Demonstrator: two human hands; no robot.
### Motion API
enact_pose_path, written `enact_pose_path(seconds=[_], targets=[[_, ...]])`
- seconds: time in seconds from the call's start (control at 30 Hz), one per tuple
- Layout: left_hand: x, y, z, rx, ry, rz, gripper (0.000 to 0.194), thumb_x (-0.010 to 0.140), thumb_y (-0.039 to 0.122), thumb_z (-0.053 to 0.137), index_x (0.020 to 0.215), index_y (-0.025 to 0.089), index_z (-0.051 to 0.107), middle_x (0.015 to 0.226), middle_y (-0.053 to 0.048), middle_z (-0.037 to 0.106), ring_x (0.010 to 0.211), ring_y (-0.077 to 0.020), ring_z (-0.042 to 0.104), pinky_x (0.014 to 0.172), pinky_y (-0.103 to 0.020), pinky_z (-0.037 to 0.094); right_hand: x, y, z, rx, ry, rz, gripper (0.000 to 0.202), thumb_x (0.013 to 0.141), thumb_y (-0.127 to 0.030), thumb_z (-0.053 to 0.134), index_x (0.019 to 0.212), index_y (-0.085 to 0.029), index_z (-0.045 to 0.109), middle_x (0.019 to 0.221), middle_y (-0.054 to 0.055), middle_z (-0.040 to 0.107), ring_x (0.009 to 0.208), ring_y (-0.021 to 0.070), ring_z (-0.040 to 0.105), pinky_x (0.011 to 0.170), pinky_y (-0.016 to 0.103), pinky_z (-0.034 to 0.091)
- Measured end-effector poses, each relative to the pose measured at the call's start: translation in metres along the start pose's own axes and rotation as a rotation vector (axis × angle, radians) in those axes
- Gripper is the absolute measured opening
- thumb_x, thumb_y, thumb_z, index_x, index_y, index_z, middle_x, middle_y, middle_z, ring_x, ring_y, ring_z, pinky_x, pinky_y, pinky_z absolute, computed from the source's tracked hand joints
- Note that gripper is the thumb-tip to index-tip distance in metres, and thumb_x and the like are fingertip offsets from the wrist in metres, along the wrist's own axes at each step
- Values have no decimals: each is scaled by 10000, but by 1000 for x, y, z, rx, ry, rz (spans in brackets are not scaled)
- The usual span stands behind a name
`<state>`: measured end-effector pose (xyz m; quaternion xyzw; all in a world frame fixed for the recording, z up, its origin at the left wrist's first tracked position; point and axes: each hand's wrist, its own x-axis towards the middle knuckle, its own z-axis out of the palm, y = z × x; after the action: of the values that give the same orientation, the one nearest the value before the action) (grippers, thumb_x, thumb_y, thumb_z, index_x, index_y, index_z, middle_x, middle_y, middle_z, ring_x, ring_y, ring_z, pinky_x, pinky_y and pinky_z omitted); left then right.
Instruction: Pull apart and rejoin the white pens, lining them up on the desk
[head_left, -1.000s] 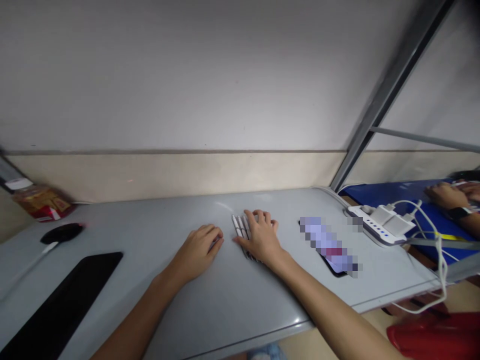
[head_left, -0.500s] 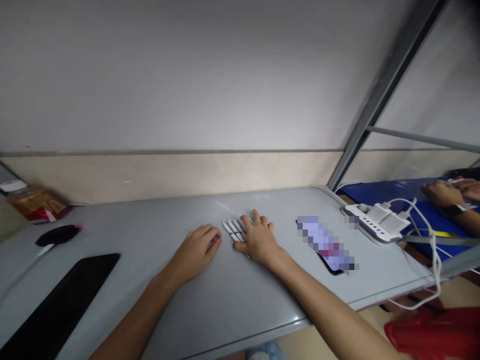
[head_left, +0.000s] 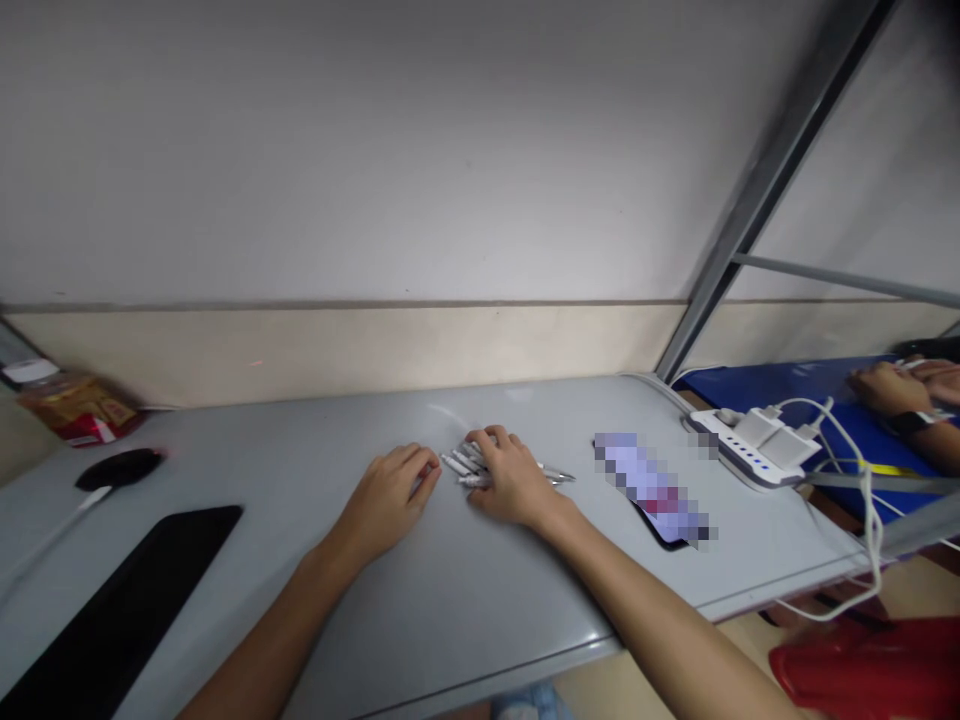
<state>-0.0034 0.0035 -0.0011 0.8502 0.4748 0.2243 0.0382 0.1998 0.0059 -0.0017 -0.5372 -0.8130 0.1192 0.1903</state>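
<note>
Several white pens [head_left: 460, 464] lie bunched on the grey desk, with silver tips [head_left: 559, 475] sticking out to the right. Over them is my right hand [head_left: 510, 480], its fingers and thumb curled round the bunch and hiding the middle of it. To the left of the pens rests my left hand [head_left: 397, 485], fingers curled and thumb near the index fingertip. No object shows in it, and it is apart from the pens.
Right of the pens lies a phone [head_left: 652, 490], then a white power strip [head_left: 746, 445] with cables. At left are a black mat [head_left: 142, 600], a dark mouse-like object [head_left: 120, 468] and a bottle [head_left: 75, 405]. Another person's hands [head_left: 892, 388] are at far right.
My right hand has drawn its spread fingers in round the pens. The pens, side by side before, are now turned more crosswise and bunched. My left hand has barely moved.
</note>
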Motion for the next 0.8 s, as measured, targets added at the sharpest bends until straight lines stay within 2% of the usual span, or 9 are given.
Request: enact_pose_path(seconds=[0.13,0.27,0.5,0.6,0.8], targets=[[0,1,-1,-16,7,-3,232,953,295,376,845,200,558,861,-26,615,817,-180,563,765,-322,432,1,1,-1,-26,-50,11,655,688,-104,548,1308,-238,386,1151,96,569,993,238,565,767,313,412],[-1,1,-1,-23,12,-12,240,952,313,383,838,200,561,849,-26,614,811,-183,566,749,-312,430,-1,0,-2,-71,-109,-10,659,704,-83,517,1325,-247,367,1053,76,652,875,233,623,686,297,386],[1,3,-3,-75,40,-65,274,969,356,356,870,206,562,839,-24,616,789,-180,562,747,-315,429,-4,-5,-4,-141,-113,-46,419,723,-112,517,1125,-226,544,979,73,683,821,235,637,635,291,358],[0,6,-6,-149,71,-89,319,987,365,303,902,210,568,857,-18,626,804,-173,576,768,-312,437,-4,-6,-8,-129,-56,-71,400,717,-88,498,1084,-228,573,994,67,669,842,223,626,667,286,370],[-4,7,-9,-195,174,-131,352,989,379,274,1094,206,562,1018,-37,655,951,-185,600,867,-324,451,-3,0,-17,97,192,-114,465,708,-57,436,1115,-236,572,990,41,648,861,200,595,729,272,411]])
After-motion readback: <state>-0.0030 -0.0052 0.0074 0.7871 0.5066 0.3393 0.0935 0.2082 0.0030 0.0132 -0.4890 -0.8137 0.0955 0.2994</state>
